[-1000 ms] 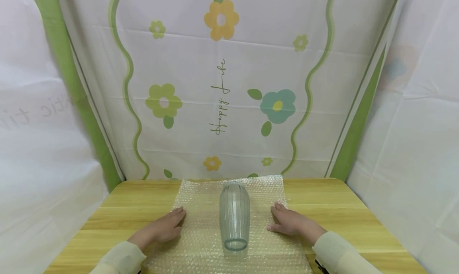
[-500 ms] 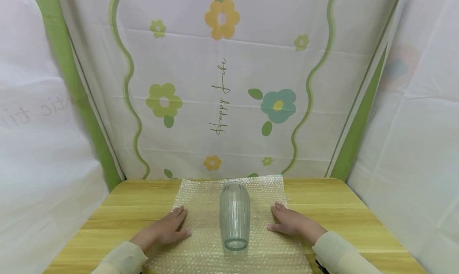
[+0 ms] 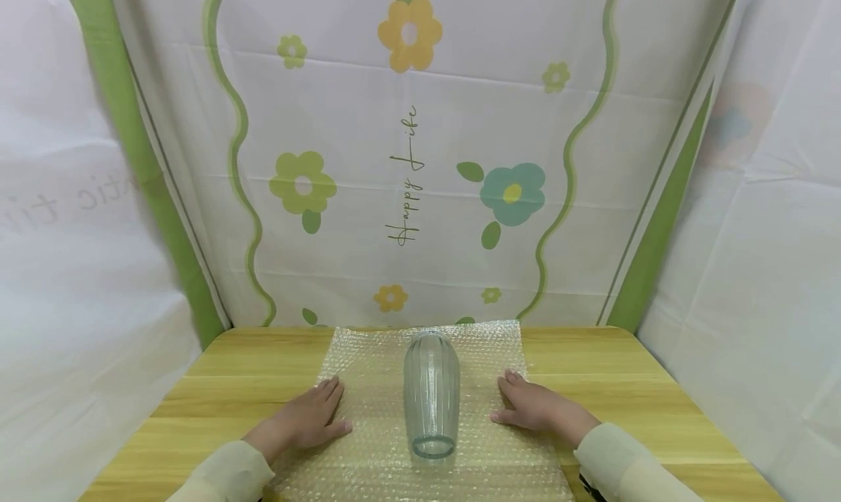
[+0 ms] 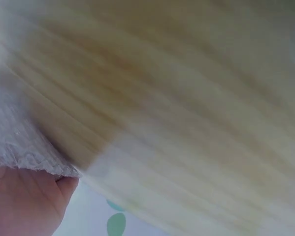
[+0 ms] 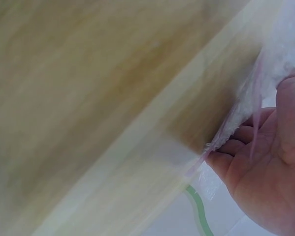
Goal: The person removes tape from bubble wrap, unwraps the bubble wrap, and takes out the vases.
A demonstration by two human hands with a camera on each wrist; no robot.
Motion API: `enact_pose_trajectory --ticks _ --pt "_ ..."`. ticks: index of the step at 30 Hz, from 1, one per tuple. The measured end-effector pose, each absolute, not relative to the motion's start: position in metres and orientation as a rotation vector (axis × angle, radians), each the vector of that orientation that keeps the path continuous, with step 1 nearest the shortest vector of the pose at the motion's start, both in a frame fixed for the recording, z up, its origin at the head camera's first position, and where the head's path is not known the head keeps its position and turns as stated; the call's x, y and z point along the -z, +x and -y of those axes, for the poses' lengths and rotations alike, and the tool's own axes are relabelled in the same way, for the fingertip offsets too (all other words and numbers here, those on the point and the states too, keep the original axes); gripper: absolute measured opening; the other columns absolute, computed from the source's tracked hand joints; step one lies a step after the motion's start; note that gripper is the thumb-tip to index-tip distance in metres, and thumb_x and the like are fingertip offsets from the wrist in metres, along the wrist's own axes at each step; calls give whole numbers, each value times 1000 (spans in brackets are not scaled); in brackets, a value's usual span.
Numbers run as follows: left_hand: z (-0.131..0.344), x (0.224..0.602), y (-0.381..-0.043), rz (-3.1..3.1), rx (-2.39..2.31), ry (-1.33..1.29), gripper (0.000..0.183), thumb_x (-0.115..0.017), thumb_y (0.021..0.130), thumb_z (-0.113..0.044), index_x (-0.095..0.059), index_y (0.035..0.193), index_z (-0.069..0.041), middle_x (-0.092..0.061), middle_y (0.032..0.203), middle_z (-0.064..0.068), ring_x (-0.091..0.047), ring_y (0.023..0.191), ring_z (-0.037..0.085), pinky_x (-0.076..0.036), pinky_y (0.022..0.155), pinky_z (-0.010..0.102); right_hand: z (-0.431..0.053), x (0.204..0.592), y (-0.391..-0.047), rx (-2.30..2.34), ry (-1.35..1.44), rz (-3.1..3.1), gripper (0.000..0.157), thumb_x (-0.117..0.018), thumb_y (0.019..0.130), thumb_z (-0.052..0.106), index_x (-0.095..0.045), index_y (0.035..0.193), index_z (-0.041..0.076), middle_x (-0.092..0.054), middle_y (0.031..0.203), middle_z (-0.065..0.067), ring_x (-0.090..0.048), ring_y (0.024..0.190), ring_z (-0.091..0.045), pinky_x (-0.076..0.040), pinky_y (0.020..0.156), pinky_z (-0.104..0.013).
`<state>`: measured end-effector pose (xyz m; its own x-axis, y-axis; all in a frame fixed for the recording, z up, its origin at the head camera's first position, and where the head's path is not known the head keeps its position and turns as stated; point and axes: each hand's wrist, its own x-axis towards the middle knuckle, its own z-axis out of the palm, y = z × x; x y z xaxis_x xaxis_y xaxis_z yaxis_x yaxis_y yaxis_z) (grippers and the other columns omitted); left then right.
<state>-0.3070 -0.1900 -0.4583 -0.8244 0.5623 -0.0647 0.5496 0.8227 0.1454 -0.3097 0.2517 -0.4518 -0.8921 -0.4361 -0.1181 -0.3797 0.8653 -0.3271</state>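
A clear, ribbed glass vase (image 3: 431,396) lies on its side, lengthwise on a sheet of bubble wrap (image 3: 374,429), with one round end towards me. On the sheet's left edge rests my left hand (image 3: 305,418), fingers together and thumb spread out towards the vase. My right hand (image 3: 535,406) lies along the opposite edge with its fingers relaxed and its thumb pointing inwards. Both hands are apart from the vase. The left wrist view shows the hand (image 4: 26,199) at the wrap's border; in the right wrist view the fingers (image 5: 231,147) meet the wrap's edge.
The sheet covers the middle of a wooden table (image 3: 631,385), reaching its back edge. A white curtain (image 3: 355,254) with printed flowers hangs behind the table, and more white cloth (image 3: 755,283) hangs at both sides.
My left thumb has spread away from the fingers onto the bubble wrap, and that hand has shifted slightly to the right. The right hand and the vase stay in place.
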Motion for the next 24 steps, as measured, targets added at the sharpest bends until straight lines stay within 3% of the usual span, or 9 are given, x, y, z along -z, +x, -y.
enact_pose_trajectory --ticks 24 --pt "189 457 -304 -2903 -85 898 85 -42 97 -57 -34 143 13 -28 150 31 -29 138 44 -28 110 51 -250 445 -311 479 -589 -2891 82 -71 85 46 -44 138 -11 -35 144 -35 -32 134 -48 -26 110 -55"
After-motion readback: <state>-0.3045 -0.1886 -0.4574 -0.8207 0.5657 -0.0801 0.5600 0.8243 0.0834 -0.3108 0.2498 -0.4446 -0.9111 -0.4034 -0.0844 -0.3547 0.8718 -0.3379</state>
